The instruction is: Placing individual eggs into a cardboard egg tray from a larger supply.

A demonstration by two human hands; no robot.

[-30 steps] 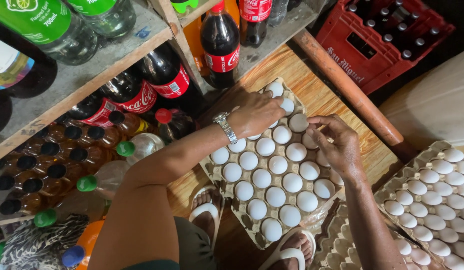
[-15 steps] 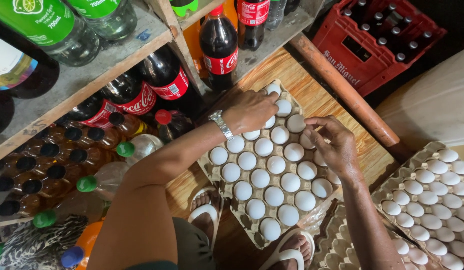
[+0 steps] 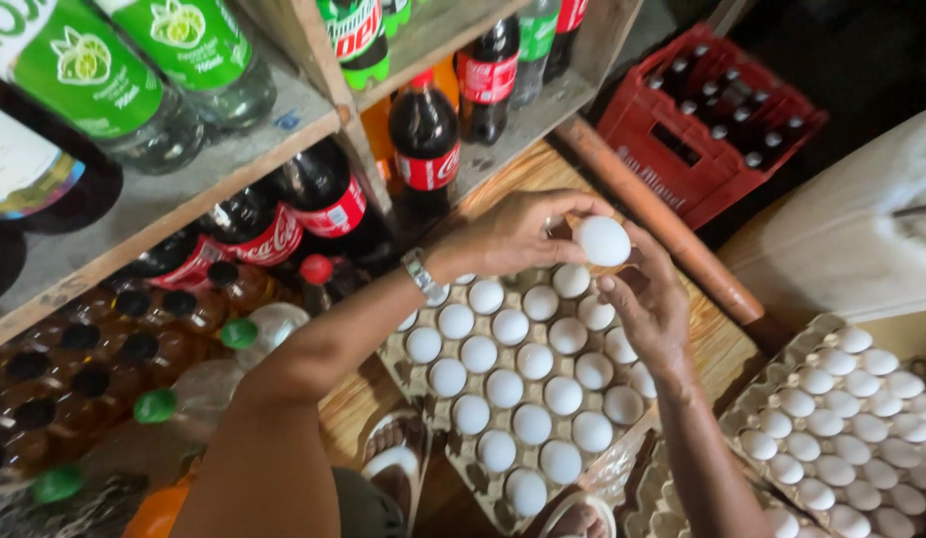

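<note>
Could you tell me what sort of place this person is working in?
Probably a small grocery shop or its stockroom: wooden shelves packed with soft drink bottles, a red bottle crate, and egg trays on the floor.

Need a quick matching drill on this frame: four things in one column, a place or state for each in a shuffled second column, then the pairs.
Things:
1. white egg
2. egg tray
3. red crate
4. wristwatch

Places or states:
A. on the left wrist
B. on the floor at upper right, holding dark bottles
C. lifted above the tray, held by the left hand and right hand
D. on the wooden board below the hands, most cups filled with white eggs

Pairs: 1-C, 2-D, 3-B, 4-A
</note>
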